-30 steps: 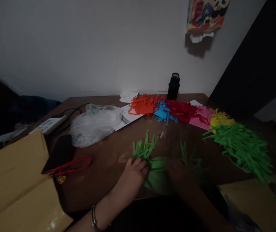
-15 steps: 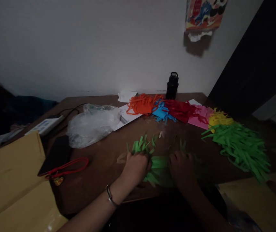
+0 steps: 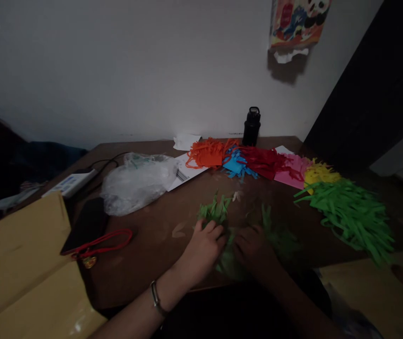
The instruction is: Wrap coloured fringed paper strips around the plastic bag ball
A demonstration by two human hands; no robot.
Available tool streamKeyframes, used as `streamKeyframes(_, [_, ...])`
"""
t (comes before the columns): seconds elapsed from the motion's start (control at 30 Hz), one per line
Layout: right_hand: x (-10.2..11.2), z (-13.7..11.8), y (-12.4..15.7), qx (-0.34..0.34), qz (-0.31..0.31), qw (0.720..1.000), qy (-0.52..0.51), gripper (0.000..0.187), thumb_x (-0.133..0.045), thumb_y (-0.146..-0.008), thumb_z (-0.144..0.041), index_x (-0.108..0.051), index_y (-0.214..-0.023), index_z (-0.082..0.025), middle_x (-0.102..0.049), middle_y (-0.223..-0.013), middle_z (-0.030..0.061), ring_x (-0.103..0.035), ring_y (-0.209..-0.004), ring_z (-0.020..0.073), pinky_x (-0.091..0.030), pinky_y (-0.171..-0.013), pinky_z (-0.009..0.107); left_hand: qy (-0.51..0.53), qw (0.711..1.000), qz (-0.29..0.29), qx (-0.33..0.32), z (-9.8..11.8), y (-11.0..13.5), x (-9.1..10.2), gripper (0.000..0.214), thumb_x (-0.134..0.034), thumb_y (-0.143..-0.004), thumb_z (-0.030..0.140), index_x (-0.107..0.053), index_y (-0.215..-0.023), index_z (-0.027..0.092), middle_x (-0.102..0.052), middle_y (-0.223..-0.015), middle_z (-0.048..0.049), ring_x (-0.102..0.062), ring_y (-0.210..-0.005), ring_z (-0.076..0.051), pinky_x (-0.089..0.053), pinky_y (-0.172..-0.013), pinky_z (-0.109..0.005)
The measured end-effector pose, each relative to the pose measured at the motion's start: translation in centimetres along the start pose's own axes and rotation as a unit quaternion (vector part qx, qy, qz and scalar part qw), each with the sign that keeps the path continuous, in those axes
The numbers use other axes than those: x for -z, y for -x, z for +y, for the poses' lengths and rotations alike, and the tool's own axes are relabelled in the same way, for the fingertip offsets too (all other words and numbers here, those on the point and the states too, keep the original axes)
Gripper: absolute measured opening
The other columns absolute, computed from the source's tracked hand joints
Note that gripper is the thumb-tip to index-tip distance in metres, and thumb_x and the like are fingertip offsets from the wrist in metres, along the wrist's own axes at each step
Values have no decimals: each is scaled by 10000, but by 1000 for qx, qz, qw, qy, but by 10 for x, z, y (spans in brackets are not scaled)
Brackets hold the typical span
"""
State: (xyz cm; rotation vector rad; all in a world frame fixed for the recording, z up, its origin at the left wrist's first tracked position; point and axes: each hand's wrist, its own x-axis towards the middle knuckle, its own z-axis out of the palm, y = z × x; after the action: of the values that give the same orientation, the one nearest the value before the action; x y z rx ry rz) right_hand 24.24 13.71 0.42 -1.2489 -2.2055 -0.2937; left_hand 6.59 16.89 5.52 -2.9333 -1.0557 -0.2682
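Observation:
Both hands are at the near side of the brown table. My left hand [image 3: 204, 245], with a metal bangle on its wrist, is closed on a piece of green fringed paper [image 3: 215, 209]; the cut strips stick out beyond the knuckles. Close beside it, my right hand [image 3: 256, 253] has its fingers curled on the same green paper, and is dim and slightly smeared. Green strips also fan out past the right hand. The paper's middle is mostly hidden between and beneath the hands.
Fringed bundles in orange [image 3: 206, 154], blue [image 3: 236, 164], dark red [image 3: 263, 160], pink [image 3: 293, 172], yellow [image 3: 323, 174] and green [image 3: 353, 216] line the back and right. A black bottle [image 3: 251, 127], plastic bag [image 3: 136, 186], phone [image 3: 86, 226] and cardboard [image 3: 21, 254] stand around.
My hands have drawn nearer to each other, the right one moving left. The flat green stretch seen between them has narrowed and bunched up. The view has shifted slightly.

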Motion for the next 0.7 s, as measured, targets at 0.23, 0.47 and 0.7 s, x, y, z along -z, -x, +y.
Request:
streamKeyframes(0.23, [11,1,6,26,-45,998,37,201,-518,-889,-104,-559,-713,-191,-580,-699,18,-492,-711,181,-327,-802,360,-9,998,44,-39,-3,10,-12,189,-568,-912,200,-614,-730,185,-608,-769,-6,-493,-798,-196,-340,-862,-432])
streamKeyframes(0.47, [28,24,28,-26,-32,999,-27,190,-494,-917,-109,-609,-794,-197,-629,-815,25,-534,-807,175,-336,-882,369,51,998,10,25,-1,18,-13,202,-495,-942,198,-641,-803,189,-651,-815,-20,-528,-810,-205,-347,-806,-411])
streamKeyframes(0.7, [22,20,23,-139,-45,989,21,166,-510,-890,-122,-596,-766,-193,-653,-918,46,-554,-894,209,-278,-969,457,17,992,-11,128,8,8,-10,194,-502,-905,212,-661,-799,179,-674,-846,-67,-578,-839,-264,-370,-764,-442])
